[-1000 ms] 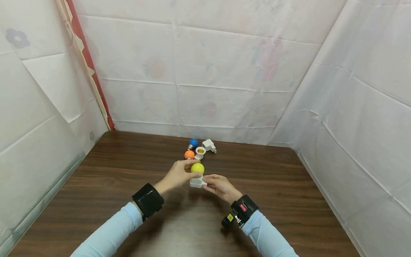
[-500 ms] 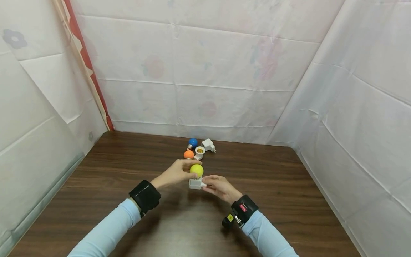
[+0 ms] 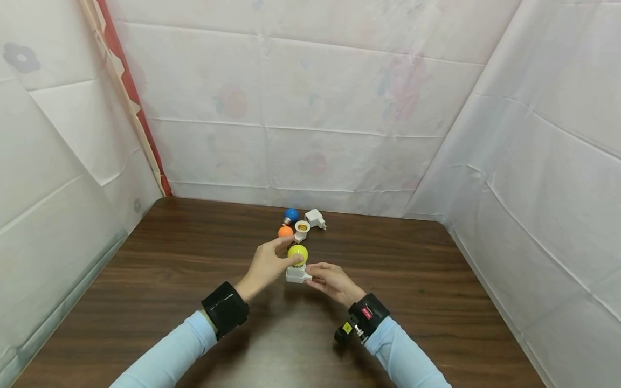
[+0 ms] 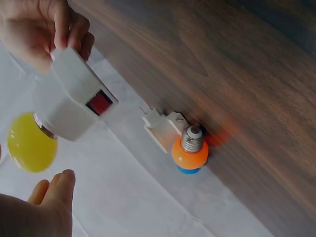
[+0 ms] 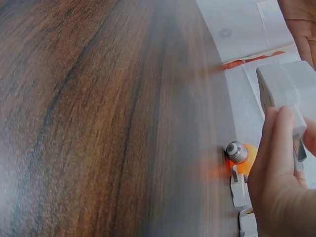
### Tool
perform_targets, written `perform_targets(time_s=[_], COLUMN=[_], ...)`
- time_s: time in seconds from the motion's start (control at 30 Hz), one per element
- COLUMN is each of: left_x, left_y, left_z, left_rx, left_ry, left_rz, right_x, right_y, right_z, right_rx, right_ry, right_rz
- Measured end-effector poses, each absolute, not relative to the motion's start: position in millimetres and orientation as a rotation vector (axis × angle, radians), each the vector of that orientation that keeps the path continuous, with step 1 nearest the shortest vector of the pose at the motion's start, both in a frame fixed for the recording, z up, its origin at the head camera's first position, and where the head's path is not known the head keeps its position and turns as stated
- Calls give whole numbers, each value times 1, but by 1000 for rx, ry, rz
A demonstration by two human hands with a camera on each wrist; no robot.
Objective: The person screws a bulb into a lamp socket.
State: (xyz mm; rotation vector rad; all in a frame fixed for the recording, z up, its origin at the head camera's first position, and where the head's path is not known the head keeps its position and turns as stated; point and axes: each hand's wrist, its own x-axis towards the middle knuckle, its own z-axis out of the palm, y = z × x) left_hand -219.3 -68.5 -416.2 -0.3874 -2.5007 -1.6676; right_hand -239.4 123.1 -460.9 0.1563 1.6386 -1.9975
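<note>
A yellow light bulb (image 3: pixel 297 253) sits in a white plug-in lamp holder (image 3: pixel 295 276), raised over the brown table. My right hand (image 3: pixel 335 284) pinches the holder at its plug end; in the right wrist view its fingers (image 5: pixel 281 133) lie along the white casing. The holder's red switch (image 4: pixel 98 102) shows in the left wrist view. Around the bulb, my left hand (image 3: pixel 266 265) is spread, thumb in front and fingers behind. From the left wrist, its straight fingers (image 4: pixel 57 197) stand a little apart from the yellow glass.
Just beyond the hands lie an orange bulb (image 3: pixel 285 231), a blue bulb (image 3: pixel 291 214), a second white lamp holder (image 3: pixel 302 228) with an upturned socket and another white plug-in piece (image 3: pixel 315 219). White patterned sheets (image 3: pixel 310 161) enclose the table (image 3: pixel 412 280) at back and sides.
My left hand's fingers have opened wider and drawn off the yellow bulb, after closing round it half a second ago. The right hand and holder stay nearly in place.
</note>
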Motion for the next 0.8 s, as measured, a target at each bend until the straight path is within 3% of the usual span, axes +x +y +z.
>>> perform_targets(time_s=[0.27,0.8], left_x=[-215,-225], left_y=[-64,-73], left_z=[-419,-418], left_rx=[-368,-466], left_ry=[-2511,-2570], left_rz=[-1538,-1756], right_x=[-240,-238], right_y=[121,120], right_z=[-460,-458], right_rx=[172,193], right_ry=[1633,1645], right_rz=[-2005,-1994])
